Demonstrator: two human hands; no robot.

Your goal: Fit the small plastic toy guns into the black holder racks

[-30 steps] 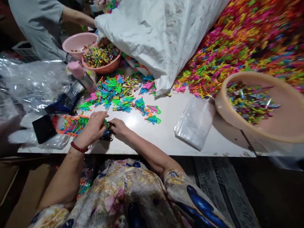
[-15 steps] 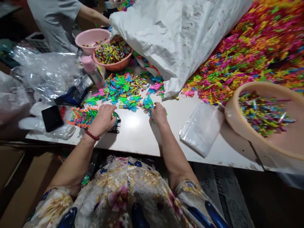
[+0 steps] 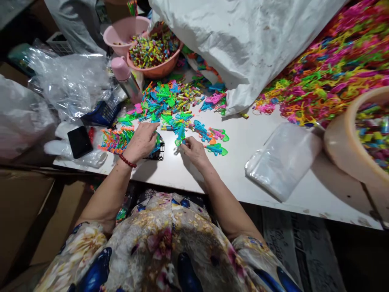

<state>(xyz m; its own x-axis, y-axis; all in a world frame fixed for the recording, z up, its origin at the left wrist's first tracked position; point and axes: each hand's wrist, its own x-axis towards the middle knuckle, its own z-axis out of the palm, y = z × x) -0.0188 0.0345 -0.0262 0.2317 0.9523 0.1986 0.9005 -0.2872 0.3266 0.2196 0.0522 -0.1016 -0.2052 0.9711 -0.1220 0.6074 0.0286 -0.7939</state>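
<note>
Head view: left hand (image 3: 141,142) flat on a small black basket (image 3: 158,151), fingers loose, gripping nothing. Right hand (image 3: 194,149) pinched on a green toy piece (image 3: 178,141) beside the scattered toys (image 3: 170,107). Row of done ones (image 3: 115,140) at left; plenty left, looks early-ish. White table (image 3: 219,178), clear bags (image 3: 284,160), pink bowls (image 3: 154,50), big white sack (image 3: 243,44).
</note>
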